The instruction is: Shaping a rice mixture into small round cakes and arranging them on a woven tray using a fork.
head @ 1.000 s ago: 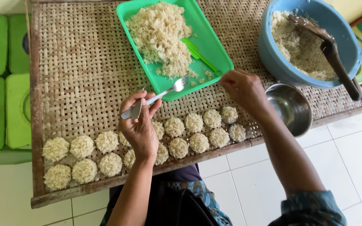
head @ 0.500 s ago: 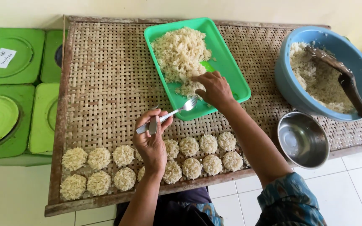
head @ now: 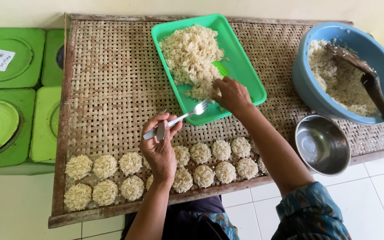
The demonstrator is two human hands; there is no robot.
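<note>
My left hand (head: 160, 146) grips a metal fork (head: 181, 118) by its handle, tines pointing at the near edge of a green tray (head: 245, 71). A heap of cooked rice (head: 190, 55) fills the tray's far half. My right hand (head: 231, 94) reaches into the tray and pinches rice at the heap's near end, right by the fork tines. In front of me, two rows of small round rice cakes (head: 132, 164) lie on a woven bamboo rack (head: 112, 80); my left wrist hides a few of them.
A blue basin (head: 307, 84) of rice with a dark wooden ladle (head: 372, 86) stands at the right. A small steel bowl (head: 322, 144) sits near the rack's front right corner. Green lidded boxes (head: 10, 89) stand left of the rack. White tiled floor lies below.
My right hand has moved from beside the steel bowl into the tray and onto the rice heap. My left hand and fork have stayed roughly in place; the camera view shifted right.
</note>
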